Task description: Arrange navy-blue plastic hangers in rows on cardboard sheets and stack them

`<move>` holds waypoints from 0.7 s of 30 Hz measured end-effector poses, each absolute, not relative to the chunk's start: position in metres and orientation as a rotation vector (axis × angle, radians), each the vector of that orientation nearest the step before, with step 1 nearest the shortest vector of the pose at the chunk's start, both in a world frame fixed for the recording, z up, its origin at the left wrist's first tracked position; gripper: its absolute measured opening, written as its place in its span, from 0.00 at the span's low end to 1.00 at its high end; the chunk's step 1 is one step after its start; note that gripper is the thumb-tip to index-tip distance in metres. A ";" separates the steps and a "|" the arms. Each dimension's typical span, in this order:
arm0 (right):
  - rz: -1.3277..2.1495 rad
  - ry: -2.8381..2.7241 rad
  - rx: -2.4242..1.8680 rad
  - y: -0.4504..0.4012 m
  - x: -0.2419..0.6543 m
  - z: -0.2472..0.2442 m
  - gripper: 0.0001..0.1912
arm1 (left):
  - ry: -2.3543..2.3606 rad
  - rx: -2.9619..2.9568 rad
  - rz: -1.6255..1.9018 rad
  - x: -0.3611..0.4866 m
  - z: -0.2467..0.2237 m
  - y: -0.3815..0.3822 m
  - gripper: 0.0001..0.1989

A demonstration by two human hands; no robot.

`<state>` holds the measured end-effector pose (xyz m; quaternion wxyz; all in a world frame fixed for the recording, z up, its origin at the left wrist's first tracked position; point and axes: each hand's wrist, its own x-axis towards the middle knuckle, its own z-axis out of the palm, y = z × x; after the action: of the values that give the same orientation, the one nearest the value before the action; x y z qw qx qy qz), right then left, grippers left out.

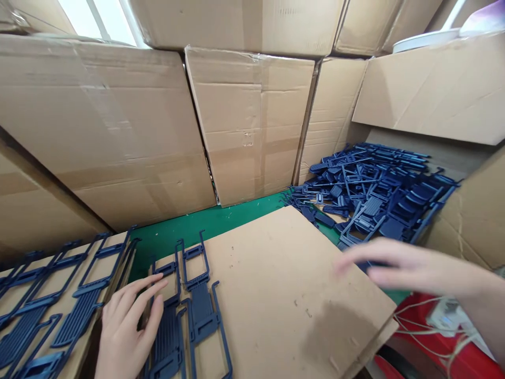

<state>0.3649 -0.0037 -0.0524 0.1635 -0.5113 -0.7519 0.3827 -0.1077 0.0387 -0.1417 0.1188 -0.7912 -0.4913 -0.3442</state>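
Observation:
My left hand [132, 321] is over the left edge of the cardboard sheet [272, 284], its fingers apart and resting at a dark blue plastic frame [168, 321]. A second blue frame [201, 300] lies flat just to the right of that one. On the right, my right hand [394, 266] hangs above the sheet's right edge, slightly blurred, fingers spread, with nothing in it. Beyond it sits a heaped pile of blue plastic parts [371, 189].
More blue frames [82, 310] lie in rows on stacked cardboard at the left. Large cardboard boxes [252, 126] stand along the back. A red object [457, 347] with loose string is at the lower right. Green surface [181, 226] shows behind the sheet.

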 end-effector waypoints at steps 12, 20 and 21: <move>-0.148 -1.435 -2.508 0.183 0.450 -0.091 0.28 | -1.353 -2.297 -1.003 -0.113 -0.147 0.042 0.08; -0.161 -1.198 -2.281 0.195 0.470 -0.118 0.26 | -1.305 -2.342 -0.983 -0.108 -0.149 0.042 0.08; -0.127 -1.161 -2.233 0.195 0.474 -0.115 0.24 | -1.300 -2.347 -0.987 -0.108 -0.149 0.042 0.08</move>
<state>0.4744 0.1954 -0.1152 0.3058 -0.8437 -0.4386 -0.0481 -0.1075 0.0423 -0.1489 0.1410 -0.8127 -0.4502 -0.3419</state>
